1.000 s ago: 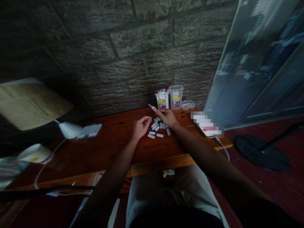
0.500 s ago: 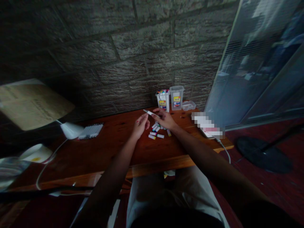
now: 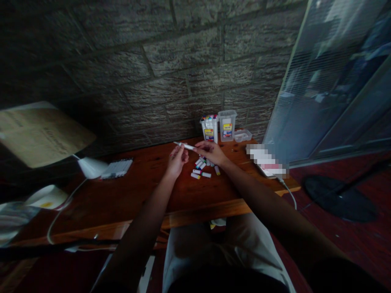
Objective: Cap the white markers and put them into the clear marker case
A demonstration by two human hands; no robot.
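Over the desk, a white marker is held level between both hands, its narrow tip pointing left. My left hand pinches it near the tip end with thumb and fingers. At the other end my right hand grips it, thumb and fingertips closed. Below the hands lie several loose marker caps, white with coloured ends. Behind my right hand stands a clear box packed with markers, their coloured ends up.
Beside the marker box is a second clear box, with a shallow clear lid to its right. A row of white markers lies left, near a lamp and a paper cup. A white device with a cable sits right.
The marker has moved left and lower, from my right hand alone into both hands. My left hand has closed on its tip end. The caps lie as before.
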